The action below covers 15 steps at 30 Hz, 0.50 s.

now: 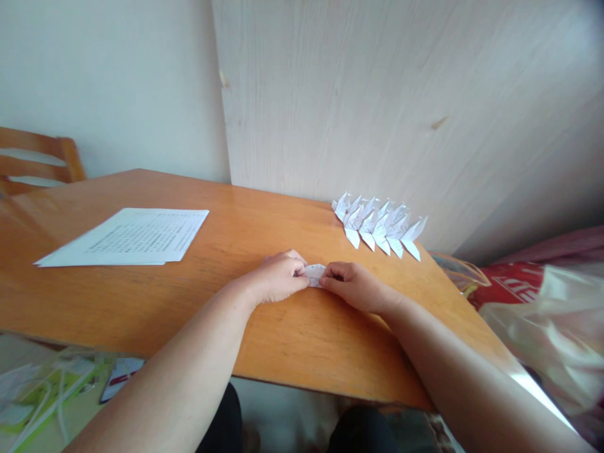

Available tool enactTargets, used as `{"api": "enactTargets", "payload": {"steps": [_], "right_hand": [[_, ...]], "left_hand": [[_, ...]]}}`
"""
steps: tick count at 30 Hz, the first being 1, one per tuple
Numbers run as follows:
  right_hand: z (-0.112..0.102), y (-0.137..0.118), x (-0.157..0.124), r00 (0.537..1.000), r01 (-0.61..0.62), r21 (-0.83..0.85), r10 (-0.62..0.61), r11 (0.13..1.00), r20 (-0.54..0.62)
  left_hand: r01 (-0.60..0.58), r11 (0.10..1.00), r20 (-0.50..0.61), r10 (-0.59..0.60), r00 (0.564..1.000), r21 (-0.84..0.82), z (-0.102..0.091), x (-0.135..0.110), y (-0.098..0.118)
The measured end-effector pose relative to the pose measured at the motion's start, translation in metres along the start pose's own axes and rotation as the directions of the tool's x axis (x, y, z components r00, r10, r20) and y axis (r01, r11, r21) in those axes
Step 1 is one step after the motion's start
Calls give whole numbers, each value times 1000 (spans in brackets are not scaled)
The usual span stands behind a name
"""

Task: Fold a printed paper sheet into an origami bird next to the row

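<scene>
A small folded piece of white paper (314, 274) lies just over the wooden table between my two hands. My left hand (284, 277) pinches its left end with thumb and fingers, and my right hand (353, 285) pinches its right end. Faint printed marks show on the paper; its ends are hidden by my fingers. Beyond my right hand, several folded paper pieces (380, 226) with pointed tips stand in rows near the table's back right edge.
A stack of printed sheets (141, 236) lies on the left of the wooden table (264, 217). A chair (38, 157) stands at the far left. Bags (552, 327) crowd the right side. Below the left edge are a phone-like object (121, 377) and green-and-white packaging (47, 396).
</scene>
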State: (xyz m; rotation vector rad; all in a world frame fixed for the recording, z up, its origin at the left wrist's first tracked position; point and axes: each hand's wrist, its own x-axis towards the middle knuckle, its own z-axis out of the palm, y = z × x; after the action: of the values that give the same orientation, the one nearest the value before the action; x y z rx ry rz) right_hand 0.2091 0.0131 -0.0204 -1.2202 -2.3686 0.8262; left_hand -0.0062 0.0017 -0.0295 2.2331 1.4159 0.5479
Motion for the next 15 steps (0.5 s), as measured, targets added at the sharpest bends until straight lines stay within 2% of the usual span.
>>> {"api": "enactTargets", "payload": {"steps": [4,15], "right_hand": [[2,-1,3,998,-38,-72,34,997,-60],[2,-2,3,998,-45,-117,39,992,-55]], "left_hand": [[11,999,-31,-9,999,50,2,2,-2],[49,985,-78,-37,996,164,4,-1,5]]}}
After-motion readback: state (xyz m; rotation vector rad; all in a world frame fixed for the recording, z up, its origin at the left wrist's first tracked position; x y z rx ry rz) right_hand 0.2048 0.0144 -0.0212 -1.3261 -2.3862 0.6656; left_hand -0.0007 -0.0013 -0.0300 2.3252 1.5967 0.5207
